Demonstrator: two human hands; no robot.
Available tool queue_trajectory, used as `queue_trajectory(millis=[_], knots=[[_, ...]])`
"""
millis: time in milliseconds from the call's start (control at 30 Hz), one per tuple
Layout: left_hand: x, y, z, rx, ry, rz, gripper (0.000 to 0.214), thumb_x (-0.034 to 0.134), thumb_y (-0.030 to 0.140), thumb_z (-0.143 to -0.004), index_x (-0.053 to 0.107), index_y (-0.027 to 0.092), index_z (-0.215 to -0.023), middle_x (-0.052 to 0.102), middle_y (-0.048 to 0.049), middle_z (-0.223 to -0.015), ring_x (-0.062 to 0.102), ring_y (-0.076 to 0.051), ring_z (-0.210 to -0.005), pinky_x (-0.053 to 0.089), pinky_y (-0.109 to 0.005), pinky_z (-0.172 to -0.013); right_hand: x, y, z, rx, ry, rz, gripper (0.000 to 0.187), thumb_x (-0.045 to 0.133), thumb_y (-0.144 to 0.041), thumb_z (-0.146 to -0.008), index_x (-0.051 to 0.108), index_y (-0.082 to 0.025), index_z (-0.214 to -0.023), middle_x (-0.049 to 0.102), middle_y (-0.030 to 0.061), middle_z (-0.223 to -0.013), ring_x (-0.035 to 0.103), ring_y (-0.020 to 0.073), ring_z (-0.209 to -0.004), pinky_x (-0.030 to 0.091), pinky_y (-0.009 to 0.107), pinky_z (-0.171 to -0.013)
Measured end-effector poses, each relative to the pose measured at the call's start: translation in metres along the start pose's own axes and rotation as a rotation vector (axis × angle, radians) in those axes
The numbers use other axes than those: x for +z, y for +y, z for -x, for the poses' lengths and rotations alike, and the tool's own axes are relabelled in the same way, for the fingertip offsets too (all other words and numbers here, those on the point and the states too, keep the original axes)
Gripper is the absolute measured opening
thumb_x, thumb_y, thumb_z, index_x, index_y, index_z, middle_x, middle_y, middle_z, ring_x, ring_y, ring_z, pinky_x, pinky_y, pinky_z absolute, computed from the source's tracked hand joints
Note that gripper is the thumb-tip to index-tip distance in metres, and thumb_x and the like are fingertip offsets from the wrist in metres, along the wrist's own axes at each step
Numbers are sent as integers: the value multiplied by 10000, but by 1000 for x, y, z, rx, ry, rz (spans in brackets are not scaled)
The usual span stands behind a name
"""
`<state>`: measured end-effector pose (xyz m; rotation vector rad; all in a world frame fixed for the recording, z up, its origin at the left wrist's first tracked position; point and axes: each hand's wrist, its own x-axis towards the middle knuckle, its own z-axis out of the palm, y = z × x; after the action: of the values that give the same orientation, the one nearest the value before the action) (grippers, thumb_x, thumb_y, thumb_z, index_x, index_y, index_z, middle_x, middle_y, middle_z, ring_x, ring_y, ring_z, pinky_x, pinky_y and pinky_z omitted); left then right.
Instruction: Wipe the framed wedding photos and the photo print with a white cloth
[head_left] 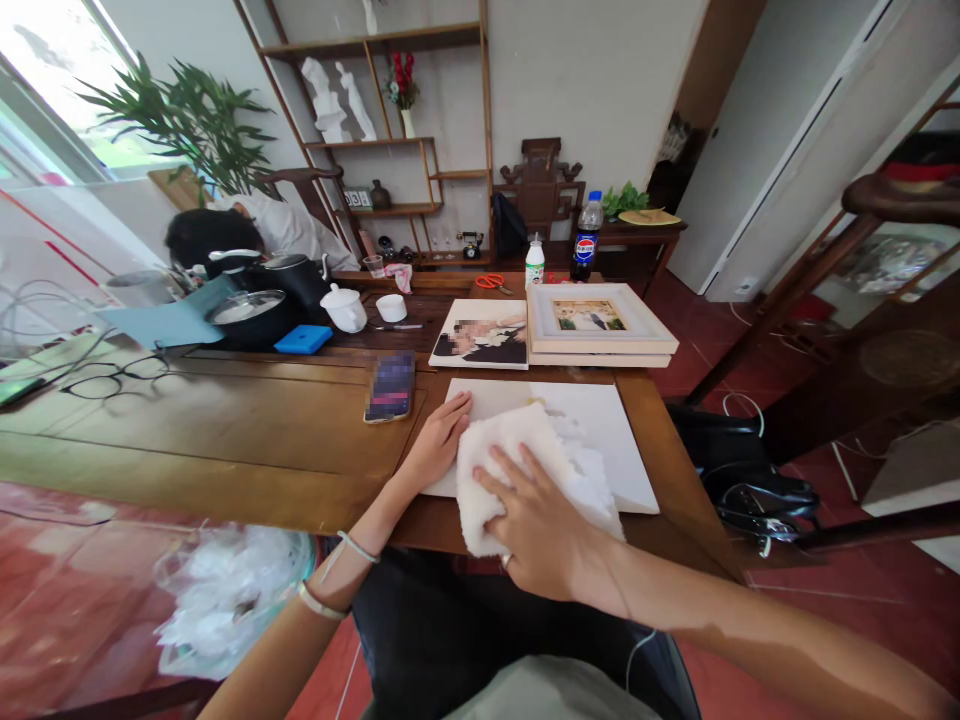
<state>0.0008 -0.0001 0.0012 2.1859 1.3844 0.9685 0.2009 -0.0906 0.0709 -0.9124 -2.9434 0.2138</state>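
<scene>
A white flat board (600, 425) lies at the near edge of the wooden table (225, 430). A white cloth (525, 455) is spread over its near left part. My right hand (536, 520) presses flat on the cloth with fingers spread, a ring on one finger. My left hand (439, 440) lies flat on the board's left edge beside the cloth, fingers stretched out. A phone (390, 387) rests face up just left of the board.
Behind the board lie a printed photo (480, 335) and stacked white picture frames (596, 322). Bottles (585, 238), scissors (491, 282), a teapot (343, 308), pots and glasses (112, 378) are farther back. A person slumps at the far left end. A black bag (742, 470) sits on the floor at right.
</scene>
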Motion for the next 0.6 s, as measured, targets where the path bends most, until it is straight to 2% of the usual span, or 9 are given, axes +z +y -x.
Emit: queue_trajectory(millis=[67,167,300,367,500,600], knots=[[0,0,0,-5,-3,-2,473,313,365,-952,547,114,-1278,480,-114,-1401,388,-207,-1342,283,-395,-1140,-2,5,3,17,-7,-22,303,545,-256,-753,719,-161,-982,435,124,-1428,208,375,-1373,129,585,-1106],[0,0,-1,-14,-13,-11,493,314,379,-952,540,90,-1281,474,-130,-1403,390,-213,-1340,274,-400,-1144,-3,24,-8,116,38,-3,320,510,-234,-773,701,-155,-1017,468,120,-1404,242,344,-1367,166,561,-1103],[-1,2,-1,-24,-11,9,486,304,401,-955,549,133,-1279,482,-104,-1401,391,-213,-1340,277,-418,-1141,0,33,-29,223,100,53,325,496,-200,-776,686,-147,-1034,484,149,-1379,247,379,-1348,175,608,-1067],[-2,4,0,-42,-4,37,502,290,416,-959,549,127,-1277,477,-106,-1405,388,-209,-1342,276,-406,-1142,1,23,-34,180,106,56,324,498,-203,-779,685,-149,-1037,491,155,-1365,251,395,-1337,158,628,-1057],[-5,9,2,-78,28,98,542,263,443,-963,532,109,-1293,447,-110,-1427,390,-203,-1340,278,-374,-1142,-1,3,-25,-51,64,17,291,505,-225,-771,702,-167,-977,517,123,-1342,280,374,-1325,145,590,-1081],[-6,11,3,-67,28,100,536,240,447,-968,516,146,-1314,457,-85,-1423,392,-196,-1339,276,-384,-1141,-7,3,-10,-174,7,-44,235,527,-224,-734,708,-199,-882,548,79,-1320,309,332,-1323,150,546,-1101]])
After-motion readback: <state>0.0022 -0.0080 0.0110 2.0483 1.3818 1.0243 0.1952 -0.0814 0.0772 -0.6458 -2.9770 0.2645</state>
